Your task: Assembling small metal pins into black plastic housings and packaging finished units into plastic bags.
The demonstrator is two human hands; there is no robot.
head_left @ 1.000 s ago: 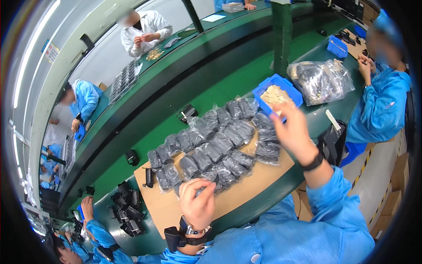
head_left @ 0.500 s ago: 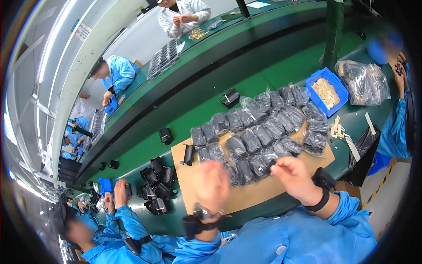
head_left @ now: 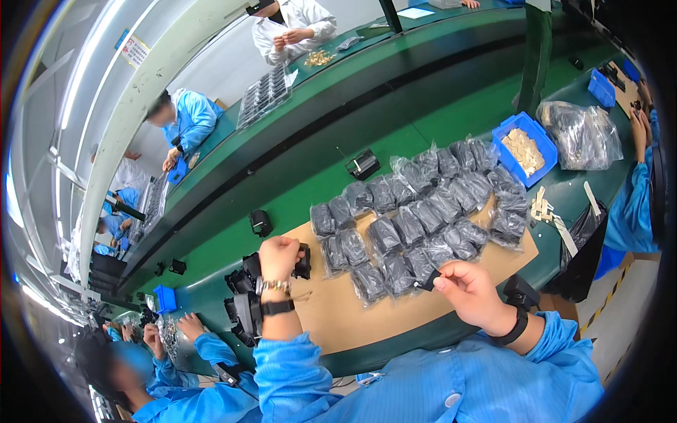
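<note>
A small black piece point(head_left: 427, 280) is pinched between the thumb and fingers of a worker's right hand point(head_left: 469, 289), just over the near edge of rows of plastic-wrapped black parts point(head_left: 423, 218) on a brown cardboard sheet point(head_left: 345, 317). The left hand point(head_left: 280, 259) reaches to the sheet's left edge, its fingers bent beside a black part point(head_left: 303, 262); whether they grip it is hidden from view. Loose black parts lie in a pile point(head_left: 243, 307) on the green table point(head_left: 564, 185), partly behind the left forearm. At the sheet's far right corner, a blue bin point(head_left: 518, 121) holds flat beige pieces point(head_left: 523, 149), with a bulging clear plastic bag point(head_left: 580, 134) beside it and beige strips point(head_left: 541, 206) scattered nearby. Two more black parts, one with a thin rod point(head_left: 342, 153) rising from it, stand apart beyond the sheet. Across the way, a co-worker in a white coat point(head_left: 314, 17) brings both hands together above a small gold-coloured heap point(head_left: 319, 58).
</note>
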